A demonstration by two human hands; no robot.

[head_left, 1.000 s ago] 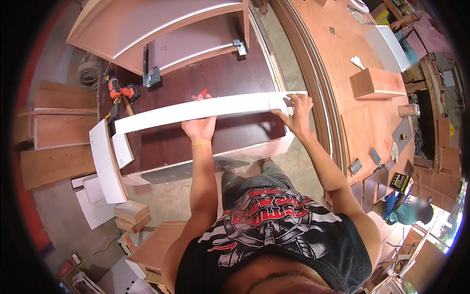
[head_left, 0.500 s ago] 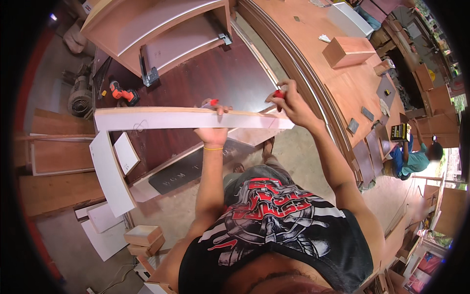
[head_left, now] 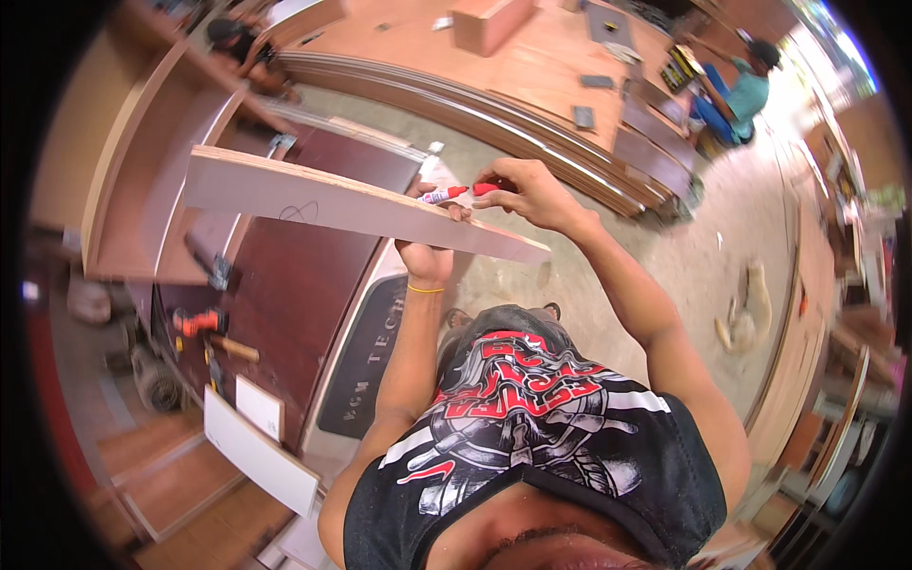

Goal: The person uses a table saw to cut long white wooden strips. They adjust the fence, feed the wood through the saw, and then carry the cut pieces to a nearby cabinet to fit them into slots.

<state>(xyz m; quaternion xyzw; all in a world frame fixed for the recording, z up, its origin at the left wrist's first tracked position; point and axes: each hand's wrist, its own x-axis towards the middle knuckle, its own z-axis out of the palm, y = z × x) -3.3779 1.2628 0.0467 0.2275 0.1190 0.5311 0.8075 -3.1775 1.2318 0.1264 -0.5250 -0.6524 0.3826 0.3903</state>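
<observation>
My left hand grips a long white-faced plywood strip from below, its layered edge facing up. The same hand also holds a white marker with a red end, its fingers curled over the strip's top edge. Close to the marker's red tip, my right hand pinches a red marker cap. A small gap shows between cap and tip. Looped pen lines mark the strip's white face left of my hand.
A dark red-brown panel lies at left, with an orange cordless drill on it. An open cabinet stands beyond. White panels lie lower left. Long stacked boards run across the back. A person in teal sits far right.
My view has turned right, so the surroundings have swung left. The strip has come away from the other white panel. The cap in my right hand is now much nearer the marker.
</observation>
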